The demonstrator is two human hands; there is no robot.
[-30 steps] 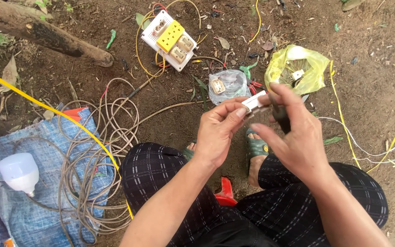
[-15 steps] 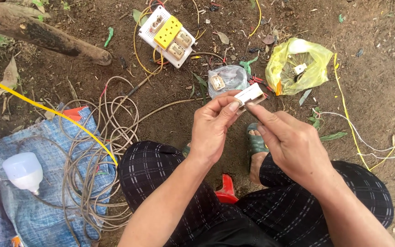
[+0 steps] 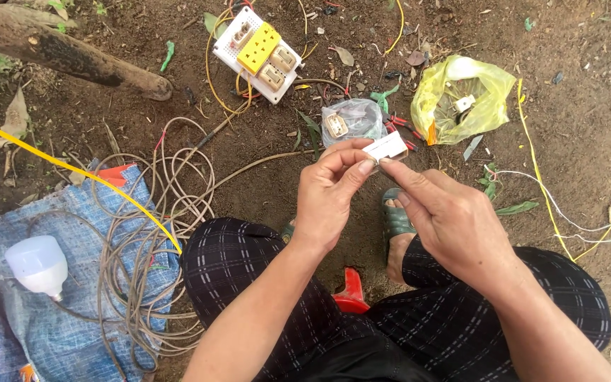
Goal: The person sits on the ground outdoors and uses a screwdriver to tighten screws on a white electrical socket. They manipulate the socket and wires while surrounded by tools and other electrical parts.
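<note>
A small white rectangular switch part [image 3: 386,147] is pinched between the thumb and fingers of my left hand [image 3: 334,198]. My right hand [image 3: 454,223] meets it from the right, with the forefinger tip touching the part's lower edge. Both hands hover above my knees in dark checked trousers. Just beyond the part lies a clear plastic bag [image 3: 351,122] with a socket piece inside, and red-handled pliers [image 3: 403,129] beside it.
A white switchboard with a yellow socket [image 3: 262,53] lies on the dirt ahead. A yellow plastic bag [image 3: 461,95] sits at the right. A coil of brown cable [image 3: 146,247], a blue sack [image 3: 58,297], a white bulb [image 3: 37,265], a log [image 3: 65,56] and a yellow wire [image 3: 72,170] are left.
My right hand has opened from a fist around a dark tool and now touches the white part with its fingertips. The hands shifted slightly lower in view.
</note>
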